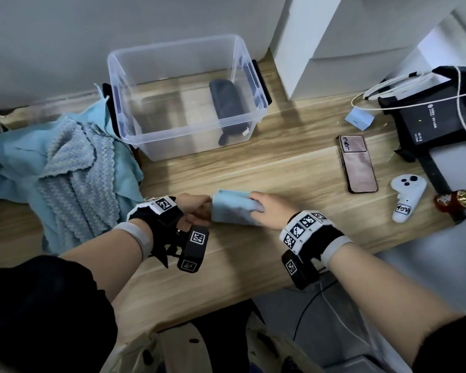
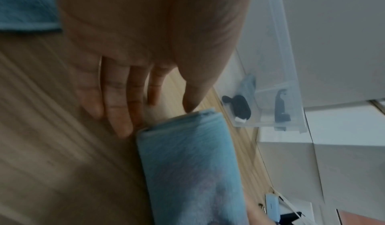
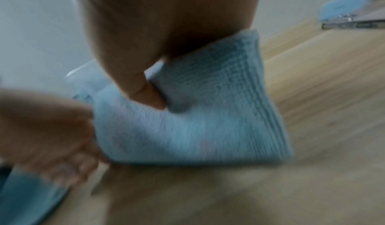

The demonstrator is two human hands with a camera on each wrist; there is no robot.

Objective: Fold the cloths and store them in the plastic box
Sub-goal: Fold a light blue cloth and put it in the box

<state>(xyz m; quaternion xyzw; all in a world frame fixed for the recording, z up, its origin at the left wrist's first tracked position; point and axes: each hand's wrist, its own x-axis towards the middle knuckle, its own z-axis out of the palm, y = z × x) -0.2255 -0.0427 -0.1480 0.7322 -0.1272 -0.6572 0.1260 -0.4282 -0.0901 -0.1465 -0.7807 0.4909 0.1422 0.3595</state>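
1. A small light blue cloth, folded up thick, is low over the wooden surface, in front of the person.
2. The right hand holds the right end of this cloth. The right wrist view shows the thumb pressed on top and the cloth pinched under it.
3. The left hand is at the left end of the cloth. In the left wrist view its fingers are straight and spread, with the tips right at the cloth's edge. It holds nothing.
4. The clear plastic box sits farther back on the surface, near the wall. It has black clips on its sides.
5. Inside the box lies a dark cloth, rolled up, on the right side.
6. Left of the box is a pile of more blue cloths. They are loose and crumpled, and a fluffy one lies on top.
7. To the right lies a pink phone flat on the surface.
8. Near the phone is a white controller, and behind it a black device with white cables.
9. A small blue block sits between the box and the black device.
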